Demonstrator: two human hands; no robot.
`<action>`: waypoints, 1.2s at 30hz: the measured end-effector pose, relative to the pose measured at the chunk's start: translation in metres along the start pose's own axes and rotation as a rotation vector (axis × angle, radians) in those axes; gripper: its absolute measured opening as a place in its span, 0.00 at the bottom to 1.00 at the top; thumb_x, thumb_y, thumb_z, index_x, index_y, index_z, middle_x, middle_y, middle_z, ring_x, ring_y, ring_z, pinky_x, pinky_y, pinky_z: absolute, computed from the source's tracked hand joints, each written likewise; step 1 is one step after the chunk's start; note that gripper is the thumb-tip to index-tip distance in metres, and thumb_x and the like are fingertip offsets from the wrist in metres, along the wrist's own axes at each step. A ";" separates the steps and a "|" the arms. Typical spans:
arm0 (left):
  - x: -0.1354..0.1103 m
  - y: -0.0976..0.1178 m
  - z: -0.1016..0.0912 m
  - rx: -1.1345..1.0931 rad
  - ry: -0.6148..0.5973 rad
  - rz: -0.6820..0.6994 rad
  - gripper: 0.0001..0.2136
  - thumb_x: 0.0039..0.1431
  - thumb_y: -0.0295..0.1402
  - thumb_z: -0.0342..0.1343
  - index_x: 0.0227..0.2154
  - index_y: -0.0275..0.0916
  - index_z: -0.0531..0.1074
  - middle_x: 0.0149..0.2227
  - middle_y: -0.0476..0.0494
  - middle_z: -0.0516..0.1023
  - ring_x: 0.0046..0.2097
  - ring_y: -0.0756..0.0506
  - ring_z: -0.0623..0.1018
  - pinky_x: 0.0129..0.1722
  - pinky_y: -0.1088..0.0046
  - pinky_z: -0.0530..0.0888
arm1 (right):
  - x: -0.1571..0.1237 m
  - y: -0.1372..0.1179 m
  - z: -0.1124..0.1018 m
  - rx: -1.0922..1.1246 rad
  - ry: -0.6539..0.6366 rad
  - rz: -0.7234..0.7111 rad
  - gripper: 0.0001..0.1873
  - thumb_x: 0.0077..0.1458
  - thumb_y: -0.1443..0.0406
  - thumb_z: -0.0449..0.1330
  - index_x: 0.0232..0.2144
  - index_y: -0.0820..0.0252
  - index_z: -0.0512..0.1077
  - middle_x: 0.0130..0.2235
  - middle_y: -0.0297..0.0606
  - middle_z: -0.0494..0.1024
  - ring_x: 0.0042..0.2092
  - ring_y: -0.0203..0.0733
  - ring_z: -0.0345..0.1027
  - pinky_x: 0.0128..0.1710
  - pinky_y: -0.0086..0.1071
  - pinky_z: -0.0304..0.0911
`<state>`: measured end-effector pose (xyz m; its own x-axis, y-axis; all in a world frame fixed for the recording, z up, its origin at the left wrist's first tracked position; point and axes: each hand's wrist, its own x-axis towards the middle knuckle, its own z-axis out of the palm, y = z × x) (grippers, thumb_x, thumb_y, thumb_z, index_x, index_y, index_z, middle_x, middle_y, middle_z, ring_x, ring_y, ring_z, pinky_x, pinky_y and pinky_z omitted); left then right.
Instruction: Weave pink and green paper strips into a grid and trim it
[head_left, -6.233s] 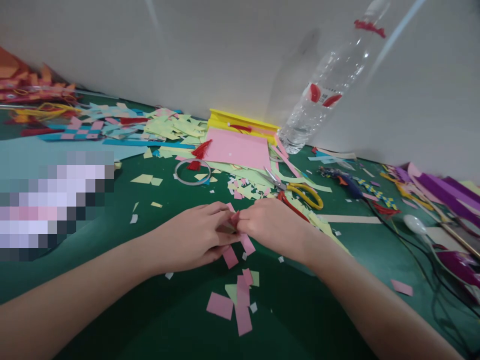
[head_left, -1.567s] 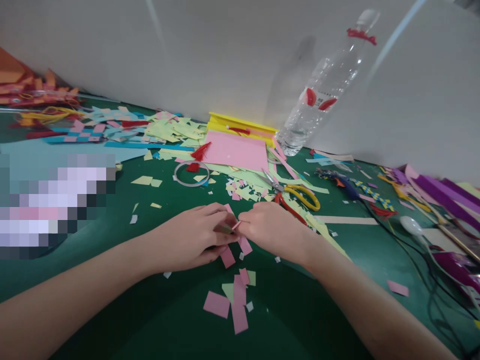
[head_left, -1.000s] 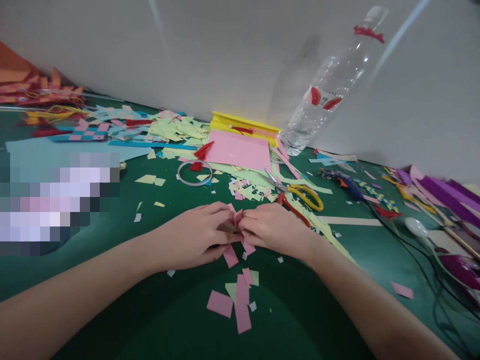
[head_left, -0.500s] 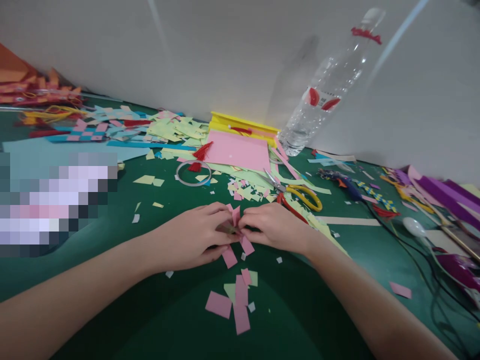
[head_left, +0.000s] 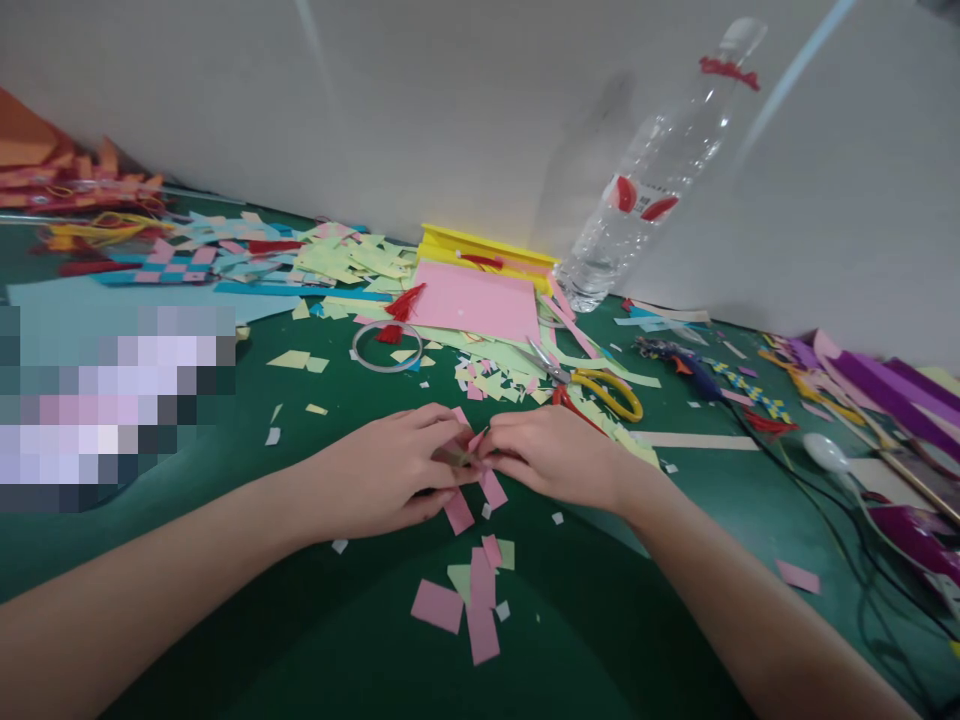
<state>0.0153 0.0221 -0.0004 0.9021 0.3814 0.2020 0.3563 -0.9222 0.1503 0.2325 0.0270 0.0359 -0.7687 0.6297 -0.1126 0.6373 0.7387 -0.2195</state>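
Note:
My left hand (head_left: 386, 472) and my right hand (head_left: 551, 455) meet at the middle of the green table (head_left: 300, 600), fingertips pinched together on a small pink paper piece (head_left: 475, 443). Most of that piece is hidden between the fingers. Pink paper strips (head_left: 491, 490) stick out below the hands and touch the table. More cut pink and pale yellow rectangles (head_left: 480, 600) lie loose just in front of my wrists.
Yellow-handled scissors (head_left: 600, 390) lie right behind my right hand. Behind them are a pink sheet (head_left: 472, 300) on a yellow box, a tape ring (head_left: 385, 345), a clear water bottle (head_left: 645, 190), paper scraps, woven strips at left, purple ribbons and cables at right.
Both hands stayed in place, only the fingers worked. The upright pink tip seen half a second ago is now folded lower between the fingertips.

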 end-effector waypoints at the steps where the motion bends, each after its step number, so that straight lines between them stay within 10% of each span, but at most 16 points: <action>1: 0.000 0.000 0.000 -0.001 -0.004 -0.001 0.13 0.62 0.32 0.48 0.46 0.42 0.74 0.46 0.40 0.72 0.53 0.39 0.66 0.51 0.59 0.68 | 0.000 -0.002 0.000 0.001 0.000 0.013 0.09 0.58 0.67 0.54 0.37 0.59 0.74 0.36 0.35 0.76 0.36 0.37 0.70 0.32 0.29 0.59; 36: 0.000 0.001 -0.001 -0.030 0.010 -0.031 0.10 0.60 0.30 0.51 0.41 0.41 0.76 0.41 0.40 0.73 0.49 0.40 0.67 0.48 0.62 0.69 | 0.011 -0.013 0.014 -0.027 0.060 0.151 0.07 0.55 0.65 0.55 0.28 0.62 0.69 0.28 0.34 0.71 0.28 0.33 0.61 0.24 0.27 0.49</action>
<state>0.0154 0.0215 0.0005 0.8882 0.4106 0.2061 0.3766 -0.9077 0.1853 0.2153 0.0213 0.0240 -0.6596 0.7469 -0.0842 0.7474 0.6400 -0.1782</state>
